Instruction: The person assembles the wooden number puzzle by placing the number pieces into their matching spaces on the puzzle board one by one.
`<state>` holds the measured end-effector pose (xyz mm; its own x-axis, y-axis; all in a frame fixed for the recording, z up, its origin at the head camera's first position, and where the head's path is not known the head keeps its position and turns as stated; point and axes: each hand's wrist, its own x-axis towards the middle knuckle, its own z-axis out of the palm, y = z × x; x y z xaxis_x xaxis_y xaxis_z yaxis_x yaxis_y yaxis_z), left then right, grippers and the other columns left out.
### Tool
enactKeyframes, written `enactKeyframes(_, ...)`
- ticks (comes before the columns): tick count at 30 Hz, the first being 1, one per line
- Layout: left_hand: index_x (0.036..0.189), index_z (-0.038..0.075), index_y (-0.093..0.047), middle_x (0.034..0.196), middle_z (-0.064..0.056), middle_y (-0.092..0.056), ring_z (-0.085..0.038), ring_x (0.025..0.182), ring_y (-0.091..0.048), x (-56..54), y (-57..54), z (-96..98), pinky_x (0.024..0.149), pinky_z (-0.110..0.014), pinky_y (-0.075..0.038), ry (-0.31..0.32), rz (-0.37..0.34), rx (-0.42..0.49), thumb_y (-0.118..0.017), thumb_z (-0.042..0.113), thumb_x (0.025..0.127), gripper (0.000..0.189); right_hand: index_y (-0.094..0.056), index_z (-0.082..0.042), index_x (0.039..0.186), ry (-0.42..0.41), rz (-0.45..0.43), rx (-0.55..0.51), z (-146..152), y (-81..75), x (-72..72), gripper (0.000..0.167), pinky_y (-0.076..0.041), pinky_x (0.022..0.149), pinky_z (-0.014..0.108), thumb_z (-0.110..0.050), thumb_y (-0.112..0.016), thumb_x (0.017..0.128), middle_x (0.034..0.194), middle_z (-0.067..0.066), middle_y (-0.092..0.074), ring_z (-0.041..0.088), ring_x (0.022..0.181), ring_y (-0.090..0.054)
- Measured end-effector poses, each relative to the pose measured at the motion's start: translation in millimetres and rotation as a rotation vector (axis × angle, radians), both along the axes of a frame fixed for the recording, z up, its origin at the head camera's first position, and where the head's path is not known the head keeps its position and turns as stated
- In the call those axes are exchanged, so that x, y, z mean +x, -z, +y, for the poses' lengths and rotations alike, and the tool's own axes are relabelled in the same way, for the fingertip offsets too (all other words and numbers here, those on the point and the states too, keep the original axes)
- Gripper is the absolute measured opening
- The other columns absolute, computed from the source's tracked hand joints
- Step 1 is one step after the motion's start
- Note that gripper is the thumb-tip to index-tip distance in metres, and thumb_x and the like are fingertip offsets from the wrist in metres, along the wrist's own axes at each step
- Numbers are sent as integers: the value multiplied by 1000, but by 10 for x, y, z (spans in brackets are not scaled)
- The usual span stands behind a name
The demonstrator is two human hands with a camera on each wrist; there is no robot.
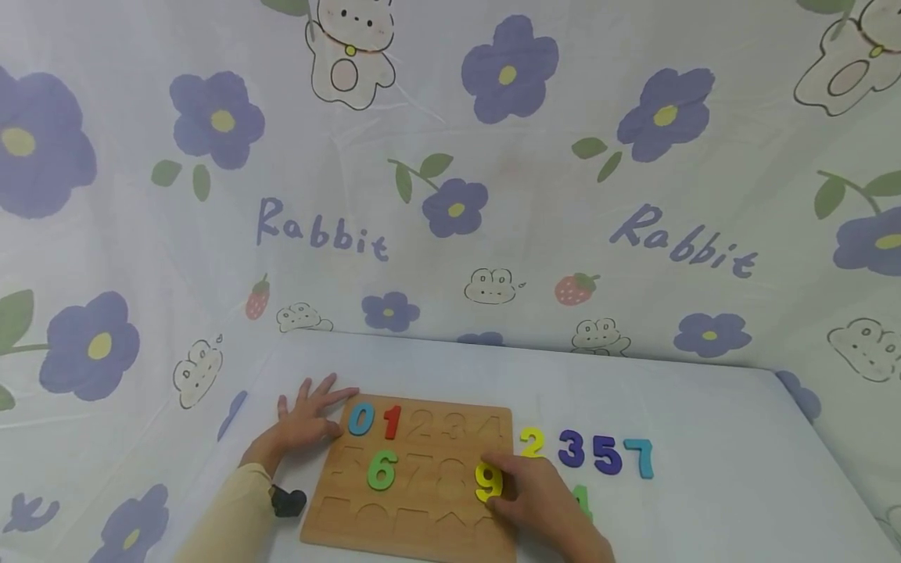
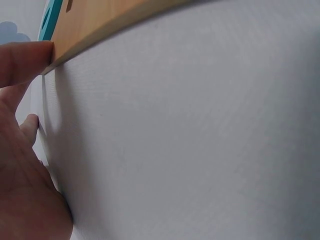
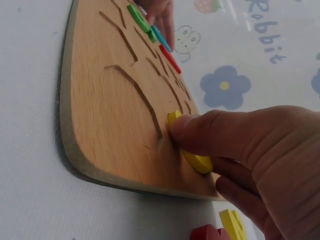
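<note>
My right hand (image 1: pixel 538 493) pinches a yellow number 9 (image 1: pixel 497 483) between thumb and fingers, at the right end of the wooden number board's (image 1: pixel 338 489) middle row. In the right wrist view, the yellow 9 (image 3: pixel 199 162) lies against the board's face, partly covered by the thumb. At the board's upper left edge is my left hand (image 1: pixel 306 422), fingers spread, with the thumb and a fingertip touching the edge. A blue 0 (image 1: pixel 353 420), a red 1 (image 1: pixel 393 424) and a green 6 (image 1: pixel 375 469) sit on the board among carved outlines.
Right of the board lie a yellow 2 (image 1: pixel 533 452), a purple 3 (image 1: pixel 579 451), a purple 5 (image 1: pixel 599 456) and a blue 7 (image 1: pixel 645 461). A green 4 (image 1: pixel 583 500) is partly hidden by the right hand. A red piece (image 3: pixel 207 233) shows in the right wrist view. A patterned curtain stands behind the white table (image 1: pixel 739 469).
</note>
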<state>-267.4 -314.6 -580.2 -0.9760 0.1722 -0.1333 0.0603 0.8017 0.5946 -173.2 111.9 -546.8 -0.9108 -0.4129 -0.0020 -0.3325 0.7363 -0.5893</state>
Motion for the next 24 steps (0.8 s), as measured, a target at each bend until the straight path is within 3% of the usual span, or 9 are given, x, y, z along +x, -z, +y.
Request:
enactKeyframes(6,158,31,-60,181,-24,-18,-62,164,11,64,-164,56,118,-86,22,8,-10,27,-69,20,84,75,-73,-15,141,34,23,20,26,-61,24,59,-60,110,51,-28,-93,86,140,2,-77,27,130,-74)
enactKeyframes(8,157,32,-60,181,-24,-18,-63,163,10,73,-177,58,117,-87,22,12,-6,29,-69,21,84,75,-74,-17,142,50,34,-10,57,-111,39,60,-63,104,46,-26,-93,86,140,0,-77,25,125,-75)
enactKeyframes(10,156,34,-61,181,-23,-20,-63,163,9,43,-110,29,116,-88,21,11,16,23,-69,21,84,74,-74,-19,142,68,38,-50,98,-171,59,60,-66,90,39,-25,-93,86,138,-3,-78,25,109,-76)
enactKeyframes(13,156,34,-61,181,-23,-19,-64,163,11,19,-94,14,115,-89,22,14,8,32,-69,20,84,74,-75,-24,142,103,58,-83,168,-251,80,61,-66,85,36,-27,-95,85,137,-6,-78,20,101,-74)
enactKeyframes(15,156,35,-61,182,-22,-20,-63,164,10,-5,-49,5,116,-88,22,5,15,23,-69,21,84,74,-75,-27,142,125,52,-97,223,-303,93,61,-67,94,41,-31,-95,85,138,-7,-78,21,107,-75)
enactKeyframes(17,157,32,-60,182,-23,-18,-62,164,12,-4,-57,16,117,-86,23,3,-2,19,-70,21,84,75,-76,-29,141,146,46,-105,285,-354,108,61,-63,105,52,-35,-96,84,140,-6,-77,23,123,-75)
enactKeyframes(21,158,31,-59,182,-22,-18,-61,165,11,-35,36,-9,118,-86,23,-2,2,6,-69,20,86,74,-76,-31,139,150,14,-123,446,-445,137,59,-61,107,57,-42,-95,84,139,-4,-78,28,132,-73)
enactKeyframes(24,158,31,-60,182,-22,-19,-61,165,10,-13,13,-10,117,-86,23,2,4,18,-70,22,85,73,-75,-28,140,137,0,-142,580,-482,159,61,-61,106,57,-46,-93,85,139,-4,-78,28,133,-72)
